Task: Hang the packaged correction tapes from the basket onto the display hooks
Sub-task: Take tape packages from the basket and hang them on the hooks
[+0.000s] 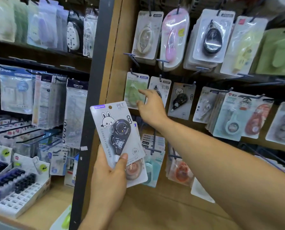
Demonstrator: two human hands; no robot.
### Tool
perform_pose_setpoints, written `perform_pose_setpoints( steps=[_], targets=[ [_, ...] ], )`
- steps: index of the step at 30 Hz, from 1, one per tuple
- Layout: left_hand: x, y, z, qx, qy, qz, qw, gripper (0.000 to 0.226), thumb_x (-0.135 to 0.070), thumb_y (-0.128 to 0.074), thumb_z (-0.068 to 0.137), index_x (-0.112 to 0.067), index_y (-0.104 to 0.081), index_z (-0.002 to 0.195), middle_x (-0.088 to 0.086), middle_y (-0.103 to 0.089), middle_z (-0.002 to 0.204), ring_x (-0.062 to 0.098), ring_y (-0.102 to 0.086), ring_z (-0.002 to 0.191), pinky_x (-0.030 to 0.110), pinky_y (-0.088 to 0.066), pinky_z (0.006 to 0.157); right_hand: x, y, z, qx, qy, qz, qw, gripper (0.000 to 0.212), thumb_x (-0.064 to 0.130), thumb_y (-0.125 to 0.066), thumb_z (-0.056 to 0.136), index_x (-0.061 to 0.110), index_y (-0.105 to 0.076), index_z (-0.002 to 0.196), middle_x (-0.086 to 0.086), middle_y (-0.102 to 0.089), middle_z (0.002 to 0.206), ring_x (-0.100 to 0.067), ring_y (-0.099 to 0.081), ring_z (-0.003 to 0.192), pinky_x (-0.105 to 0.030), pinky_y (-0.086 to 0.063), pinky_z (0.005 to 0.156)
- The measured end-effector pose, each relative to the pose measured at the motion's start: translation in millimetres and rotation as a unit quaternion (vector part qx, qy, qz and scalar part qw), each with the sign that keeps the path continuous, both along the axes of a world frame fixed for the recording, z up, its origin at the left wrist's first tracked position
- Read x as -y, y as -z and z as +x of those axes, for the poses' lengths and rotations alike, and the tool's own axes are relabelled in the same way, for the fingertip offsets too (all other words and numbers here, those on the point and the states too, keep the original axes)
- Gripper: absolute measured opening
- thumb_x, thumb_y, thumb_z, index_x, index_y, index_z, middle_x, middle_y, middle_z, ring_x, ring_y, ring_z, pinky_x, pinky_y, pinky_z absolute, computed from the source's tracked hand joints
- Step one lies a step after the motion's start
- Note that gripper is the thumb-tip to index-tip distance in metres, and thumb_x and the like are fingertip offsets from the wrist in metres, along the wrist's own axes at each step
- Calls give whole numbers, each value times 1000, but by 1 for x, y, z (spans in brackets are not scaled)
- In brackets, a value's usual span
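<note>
Holding a small stack of packaged correction tapes, the left hand (108, 181) grips the lower end of the black rabbit-print pack (117, 133), thumb pressed on its front. At least one more pack, a peach-coloured one (136, 170), sits behind it in the same grip; whether a third lies between them cannot be told. The right hand (151, 107) reaches toward the wooden display panel (117, 63) with fingers loosely spread and holding nothing, close to the green pack (135, 90) hanging on the middle row's leftmost hook (133, 74).

By the look of it the task is partway through: neither held pack is on a hook yet, and the basket is out of view, so how many remain there is unknown. The panel shows three rows of hooks already carrying stock, about six stacks in each of the upper two; the bottom row is partly hidden by the arm.
</note>
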State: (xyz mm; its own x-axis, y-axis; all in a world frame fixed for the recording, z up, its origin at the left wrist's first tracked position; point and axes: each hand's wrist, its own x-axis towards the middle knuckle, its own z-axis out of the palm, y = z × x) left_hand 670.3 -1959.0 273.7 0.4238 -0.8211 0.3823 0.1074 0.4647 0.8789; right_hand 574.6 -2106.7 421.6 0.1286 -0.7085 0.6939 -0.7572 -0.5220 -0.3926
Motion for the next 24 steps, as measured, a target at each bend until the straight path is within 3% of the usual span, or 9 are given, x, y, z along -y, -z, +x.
perform_pose_setpoints(
  steps=[3,5,7,10,13,17,21,22,24],
  targets=[
    [-1,0,-11,12,20,2,1000,42,-11,-65,101,-45,-58,125,-23,-71,114,5,-69,106,33,-57,84,-49,14,-13,122,-72,-5,990,40,29,-59,100,25,-56,140,7,-50,142,-10,-46,133,-34,-37,115],
    [-3,-1,-16,24,16,-4,1000,44,-10,-65,100,-43,-58,129,-27,-72,109,0,-69,103,24,-57,79,-84,30,-25,163,-110,6,980,42,41,-60,98,33,-56,139,16,-50,139,2,-49,126,-30,-44,109],
    [-5,-1,-20,45,-7,-20,999,47,-7,-65,100,-40,-57,132,-28,-71,108,-9,-67,99,9,-52,71,-117,50,-36,168,-142,29,975,51,52,-64,92,41,-52,140,25,-48,138,12,-46,124,-27,-46,106],
    [-12,-4,-24,80,-43,-35,995,51,-9,-63,101,-33,-52,145,-25,-71,115,-13,-66,100,4,-51,73,-145,77,-45,121,-158,71,977,71,60,-72,82,47,-43,145,32,-37,146,14,-37,132,-32,-43,111],
    [-23,-7,-30,131,-90,-31,987,63,-5,-57,101,-31,-42,156,-31,-72,107,-15,-67,93,5,-51,72,-155,90,-43,119,-181,92,972,86,56,-80,77,45,-36,150,35,-34,146,13,-34,136,-30,-40,114],
    [-42,-13,-45,176,-184,-39,966,69,-16,-55,103,-40,-28,162,-7,-73,110,21,-73,89,35,-53,69,-159,96,-37,188,-203,87,957,81,43,-83,78,51,-38,145,36,-45,137,12,-43,130,-31,-45,110],
    [-50,-23,-51,101,-148,-95,979,77,-15,-65,99,-44,-28,161,-32,-61,119,-18,-65,90,3,-50,72,-163,92,-40,265,-218,73,936,78,36,-85,78,44,-44,144,23,-53,137,6,-50,128,-31,-50,106],
    [-49,-24,-52,74,-113,-105,985,81,-12,-68,97,-44,-30,160,-32,-60,127,-22,-63,100,0,-50,77,-164,90,-42,281,-211,64,934,76,34,-85,78,42,-46,143,22,-54,136,7,-51,126,-29,-50,105],
    [-45,-26,-54,54,-29,-107,992,90,-7,-75,90,-51,-33,156,-27,-61,137,-11,-64,116,15,-57,89,-163,85,-49,307,-186,40,932,71,30,-84,80,37,-49,142,22,-52,136,8,-50,126,-26,-48,107]
  ],
)
